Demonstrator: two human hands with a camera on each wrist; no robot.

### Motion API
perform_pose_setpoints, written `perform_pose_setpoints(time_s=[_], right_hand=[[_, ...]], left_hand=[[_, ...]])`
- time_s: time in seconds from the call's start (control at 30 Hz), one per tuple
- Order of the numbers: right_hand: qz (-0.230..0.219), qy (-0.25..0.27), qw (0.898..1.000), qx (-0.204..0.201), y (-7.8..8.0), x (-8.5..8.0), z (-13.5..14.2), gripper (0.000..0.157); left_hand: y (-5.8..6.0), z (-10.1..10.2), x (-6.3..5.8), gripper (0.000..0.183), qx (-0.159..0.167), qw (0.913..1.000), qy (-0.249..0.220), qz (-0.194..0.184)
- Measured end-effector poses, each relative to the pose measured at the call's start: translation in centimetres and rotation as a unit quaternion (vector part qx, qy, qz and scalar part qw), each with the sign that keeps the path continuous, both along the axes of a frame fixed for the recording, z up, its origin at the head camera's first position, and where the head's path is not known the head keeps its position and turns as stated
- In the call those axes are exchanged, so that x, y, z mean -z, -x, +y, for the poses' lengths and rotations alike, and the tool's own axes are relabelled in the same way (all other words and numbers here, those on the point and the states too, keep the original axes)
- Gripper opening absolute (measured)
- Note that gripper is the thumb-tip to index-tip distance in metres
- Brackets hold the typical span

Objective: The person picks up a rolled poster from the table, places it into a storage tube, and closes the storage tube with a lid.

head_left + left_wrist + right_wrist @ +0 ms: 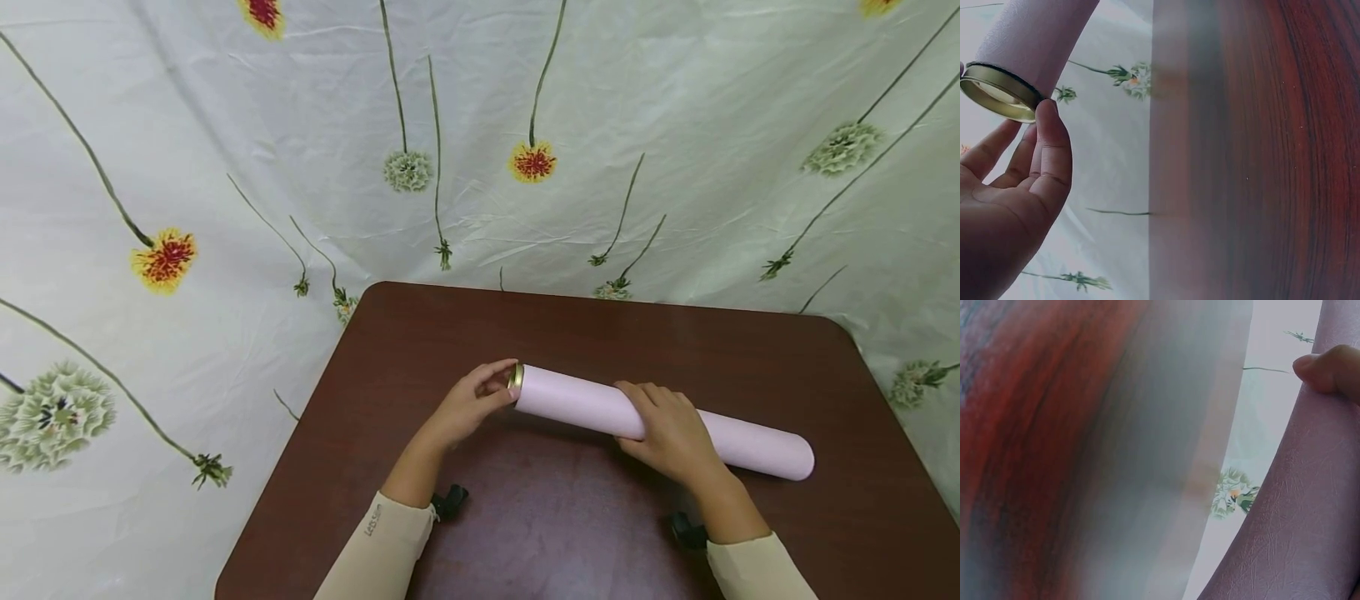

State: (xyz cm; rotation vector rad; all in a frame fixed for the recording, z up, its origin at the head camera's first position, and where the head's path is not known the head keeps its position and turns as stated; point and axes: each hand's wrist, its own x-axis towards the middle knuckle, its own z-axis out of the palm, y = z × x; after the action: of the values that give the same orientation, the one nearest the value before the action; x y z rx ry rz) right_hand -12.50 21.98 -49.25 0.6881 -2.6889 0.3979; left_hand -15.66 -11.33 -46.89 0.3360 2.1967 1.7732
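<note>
A long pale pink tube (577,402) with a gold metal lid (516,380) on its left end is held slantwise over the table. My left hand (461,410) pinches the rim of that lid between thumb and fingers, its palm facing the end. In the left wrist view, the gold rim (1002,81) shows close up, with the fingertips right at its edge. My right hand (670,435) grips the tube around its middle from above. The right wrist view shows one digit (1332,370) of that hand lying across the wrinkled pink surface (1297,506).
The dark reddish-brown table (540,533) has rounded far corners. Behind and beside it hangs a pale cloth (480,217) printed with flowers and stems. Dark straps (450,502) sit at both wrists, by the cream sleeves (386,542).
</note>
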Motion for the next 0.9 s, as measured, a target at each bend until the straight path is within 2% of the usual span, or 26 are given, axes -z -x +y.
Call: perform_pose_setpoints(time_s=[0.33,0.53,0.9], right_hand=[[-0.002,-0.006,1.0,0.0,-0.01,0.08,0.02,0.08],[0.012,-0.004,1.0,0.0,-0.05,-0.07,0.08,0.082],[0.022,-0.006,1.0,-0.002,-0.02,-0.04,-0.25,0.083]], left_hand=[[0.05,0.03,0.33,0.053,0.011,0.9999,-0.012,0.0],[0.15,0.08,0.67,0.057,0.017,0.9995,-0.025,-0.005],[0.37,-0.28,0.64,0.063,0.018,0.9998,-0.002,-0.004]])
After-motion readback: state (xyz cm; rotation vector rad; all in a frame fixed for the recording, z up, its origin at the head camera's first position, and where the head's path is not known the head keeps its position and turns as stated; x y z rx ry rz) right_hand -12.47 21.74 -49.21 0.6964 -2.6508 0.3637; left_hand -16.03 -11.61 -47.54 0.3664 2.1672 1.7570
